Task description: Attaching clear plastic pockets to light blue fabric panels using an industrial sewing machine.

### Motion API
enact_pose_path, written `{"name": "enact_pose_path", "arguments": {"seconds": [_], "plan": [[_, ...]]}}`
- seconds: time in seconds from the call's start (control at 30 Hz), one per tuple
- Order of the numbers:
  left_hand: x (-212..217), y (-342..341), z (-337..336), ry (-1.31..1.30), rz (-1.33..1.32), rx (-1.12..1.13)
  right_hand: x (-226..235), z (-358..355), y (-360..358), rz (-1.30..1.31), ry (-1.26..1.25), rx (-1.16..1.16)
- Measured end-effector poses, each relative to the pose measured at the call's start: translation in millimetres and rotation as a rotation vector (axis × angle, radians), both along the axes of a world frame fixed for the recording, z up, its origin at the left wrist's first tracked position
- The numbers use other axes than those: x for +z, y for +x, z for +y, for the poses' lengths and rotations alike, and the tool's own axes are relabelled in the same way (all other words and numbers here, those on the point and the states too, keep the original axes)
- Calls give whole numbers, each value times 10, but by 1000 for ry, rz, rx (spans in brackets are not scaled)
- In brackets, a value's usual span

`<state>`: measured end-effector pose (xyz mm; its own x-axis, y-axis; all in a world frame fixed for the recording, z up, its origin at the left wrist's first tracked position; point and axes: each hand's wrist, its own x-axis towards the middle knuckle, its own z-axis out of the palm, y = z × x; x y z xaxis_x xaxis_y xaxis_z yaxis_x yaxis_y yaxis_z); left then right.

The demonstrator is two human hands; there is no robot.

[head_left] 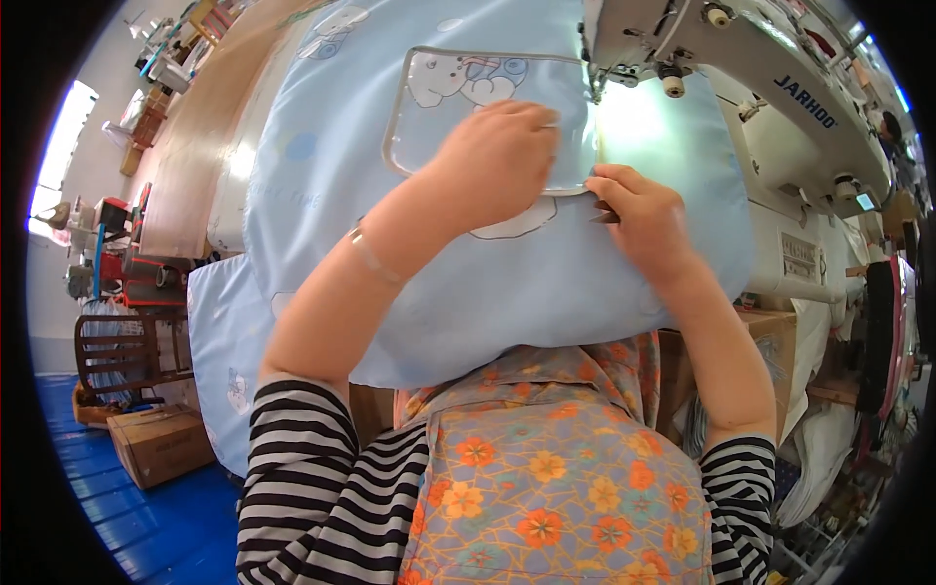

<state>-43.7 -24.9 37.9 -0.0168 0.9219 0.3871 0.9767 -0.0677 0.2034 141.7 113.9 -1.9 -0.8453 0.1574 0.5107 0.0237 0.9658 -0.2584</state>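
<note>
A light blue fabric sheet (468, 302) printed with cartoon bears spreads over the sewing machine table and hangs over its near edge. On it lies a clear plastic panel (429, 132) with rounded corners and a pale grey edging. My left hand (502, 161) is over the panel, its fingers curled together toward the right; whatever is under them is hidden. At the panel's near right corner, my right hand (643, 214) pinches the edging between thumb and fingers. The sewing machine's (673, 49) needle area stands over the panel's far right side, with a bright lamp lighting the fabric.
The machine's white arm (809, 117) rises at the right. A wooden tabletop (195, 136) extends at the far left. Below it stand a brown wooden chair (122, 351) and a cardboard box (161, 444) on a blue floor (146, 526). Other fabric hangs at the right.
</note>
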Motion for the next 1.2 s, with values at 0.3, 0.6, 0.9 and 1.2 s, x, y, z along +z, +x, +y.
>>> {"name": "enact_pose_path", "arguments": {"seconds": [0.3, 0.6, 0.9, 1.2], "plan": [[-402, -3, 454, 17, 34, -273, -14, -43, 308, -41, -197, -98], [-323, 29, 442, 41, 14, -270, -980, -166, 1911, 707, -1419, -757], [-358, 16, 404, 61, 75, -258, -658, -137, 2156, 352, -1530, -735], [-357, -97, 591, 103, 50, -244, -1357, -551, 2066, 549, -2171, -445]]}}
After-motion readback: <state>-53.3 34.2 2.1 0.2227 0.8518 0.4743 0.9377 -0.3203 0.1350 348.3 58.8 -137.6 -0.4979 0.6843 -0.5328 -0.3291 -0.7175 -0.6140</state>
